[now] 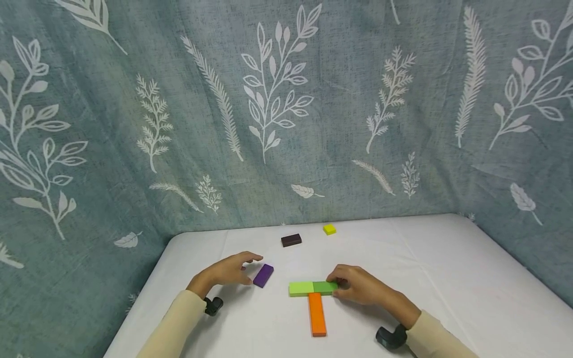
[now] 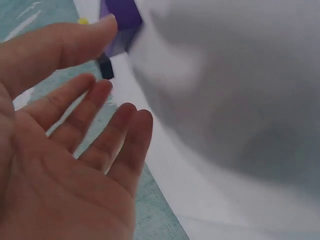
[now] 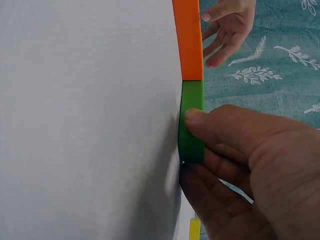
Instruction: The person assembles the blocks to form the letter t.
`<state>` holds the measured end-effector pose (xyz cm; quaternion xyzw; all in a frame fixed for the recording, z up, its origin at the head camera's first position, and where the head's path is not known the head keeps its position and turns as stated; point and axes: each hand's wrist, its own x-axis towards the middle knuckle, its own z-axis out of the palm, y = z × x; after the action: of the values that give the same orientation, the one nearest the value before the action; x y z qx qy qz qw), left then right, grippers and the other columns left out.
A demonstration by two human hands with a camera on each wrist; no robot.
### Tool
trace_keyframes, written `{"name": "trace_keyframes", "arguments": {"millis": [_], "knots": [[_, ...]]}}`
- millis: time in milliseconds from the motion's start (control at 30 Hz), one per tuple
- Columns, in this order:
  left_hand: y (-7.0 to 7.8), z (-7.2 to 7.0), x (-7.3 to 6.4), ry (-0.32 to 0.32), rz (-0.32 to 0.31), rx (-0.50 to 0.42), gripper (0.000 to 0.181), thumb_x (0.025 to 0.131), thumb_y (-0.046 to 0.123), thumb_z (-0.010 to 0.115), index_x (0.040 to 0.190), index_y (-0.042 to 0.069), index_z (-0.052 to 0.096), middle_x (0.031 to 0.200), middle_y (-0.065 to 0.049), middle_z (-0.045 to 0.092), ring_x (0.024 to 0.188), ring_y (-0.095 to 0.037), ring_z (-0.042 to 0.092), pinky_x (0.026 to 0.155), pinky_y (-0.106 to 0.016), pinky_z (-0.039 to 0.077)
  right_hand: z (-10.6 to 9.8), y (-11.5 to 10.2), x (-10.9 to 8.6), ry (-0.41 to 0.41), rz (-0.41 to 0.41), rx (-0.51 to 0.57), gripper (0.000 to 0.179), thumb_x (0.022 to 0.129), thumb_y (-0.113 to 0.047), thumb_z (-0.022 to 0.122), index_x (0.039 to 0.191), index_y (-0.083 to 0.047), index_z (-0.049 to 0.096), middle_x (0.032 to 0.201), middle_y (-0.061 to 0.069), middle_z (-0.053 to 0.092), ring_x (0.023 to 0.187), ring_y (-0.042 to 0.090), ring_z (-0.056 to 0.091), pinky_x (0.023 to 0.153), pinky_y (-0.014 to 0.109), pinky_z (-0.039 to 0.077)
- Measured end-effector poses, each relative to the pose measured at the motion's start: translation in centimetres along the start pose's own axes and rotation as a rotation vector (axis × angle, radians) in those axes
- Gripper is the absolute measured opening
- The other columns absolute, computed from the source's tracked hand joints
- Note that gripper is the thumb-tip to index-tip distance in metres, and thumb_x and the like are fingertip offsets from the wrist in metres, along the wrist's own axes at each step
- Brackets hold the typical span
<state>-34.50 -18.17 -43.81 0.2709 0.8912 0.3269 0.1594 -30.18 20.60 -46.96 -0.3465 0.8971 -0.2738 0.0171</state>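
While left fingers [image 2: 135, 142] spread beside purple block [image 1: 263, 276], right fingers [image 3: 209, 197] pinch darker green block [image 1: 323, 288].

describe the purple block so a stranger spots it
On the white table, find the T of two green blocks and an orange block. Left of its crossbar in the head view lies the purple block, slantwise, the only purple piece.

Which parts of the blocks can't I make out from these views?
Darker green block: right end hidden in the head view by the right hand.
Purple block: left wrist view, blurred, partly behind the left hand's thumb, cut off by the top edge.
Orange block: right wrist view, cut off by the top edge.
Yellow block: right wrist view, cut off by the bottom edge.
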Motion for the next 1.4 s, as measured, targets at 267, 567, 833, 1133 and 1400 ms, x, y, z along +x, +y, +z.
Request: {"name": "trace_keyframes", "arguments": {"millis": [267, 567, 833, 1133, 1400], "knots": [[-1.0, 0.1, 1.3, -0.073, 0.057, -0.019, 0.073, 0.085, 0.008, 0.078, 0.150, 0.011, 0.045, 0.156, -0.010, 0.042, 0.146, -0.036, 0.036, 0.118, -0.052, 0.033, 0.1, 0.1, -0.2, 0.006, -0.008, 0.011, 0.026, 0.088, -0.017, 0.076, 0.113, -0.012, 0.071, 0.105, -0.006, 0.067, 0.093, 0.006, 0.060, 0.083, 0.025, 0.054], [-1.5, 0.3, 2.0, -0.102, 0.030, 0.002, 0.069, 0.083, 0.009, 0.080, 0.145, 0.013, 0.052, 0.152, -0.011, 0.047, 0.144, -0.038, 0.040, 0.118, -0.053, 0.034, 0.2, 0.1, 0.0, 0.003, -0.013, 0.016, 0.025, 0.089, -0.017, 0.076, 0.113, -0.012, 0.071, 0.105, -0.006, 0.066, 0.093, 0.005, 0.060, 0.084, 0.026, 0.054], [-1.8, 0.3, 2.1, -0.084, 0.039, -0.009, 0.063, 0.083, 0.006, 0.078, 0.142, 0.008, 0.055, 0.147, -0.012, 0.052, 0.141, -0.037, 0.042, 0.117, -0.052, 0.035, 0.0, 0.0, 0.0, 0.005, 0.006, 0.014, 0.026, 0.088, -0.019, 0.077, 0.112, -0.012, 0.072, 0.104, -0.005, 0.065, 0.091, 0.007, 0.059, 0.081, 0.025, 0.053], [-2.0, 0.4, 2.3, -0.061, 0.028, 0.004, 0.060, 0.083, 0.013, 0.081, 0.139, 0.009, 0.058, 0.143, -0.010, 0.055, 0.138, -0.034, 0.046, 0.115, -0.052, 0.038, -0.1, 0.1, -0.1, 0.022, -0.007, 0.034, 0.025, 0.087, -0.017, 0.078, 0.111, -0.010, 0.074, 0.098, -0.002, 0.063, 0.081, 0.004, 0.055, 0.072, 0.020, 0.051], [-2.3, 0.7, 2.0, -0.033, 0.046, 0.004, 0.063, 0.084, 0.021, 0.081, 0.141, 0.009, 0.056, 0.143, -0.010, 0.056, 0.137, -0.035, 0.047, 0.114, -0.054, 0.038, -0.2, 0.3, -0.3, 0.040, -0.009, 0.062, 0.025, 0.084, -0.016, 0.080, 0.107, -0.008, 0.074, 0.097, -0.002, 0.066, 0.083, 0.000, 0.058, 0.075, 0.021, 0.054]]}}
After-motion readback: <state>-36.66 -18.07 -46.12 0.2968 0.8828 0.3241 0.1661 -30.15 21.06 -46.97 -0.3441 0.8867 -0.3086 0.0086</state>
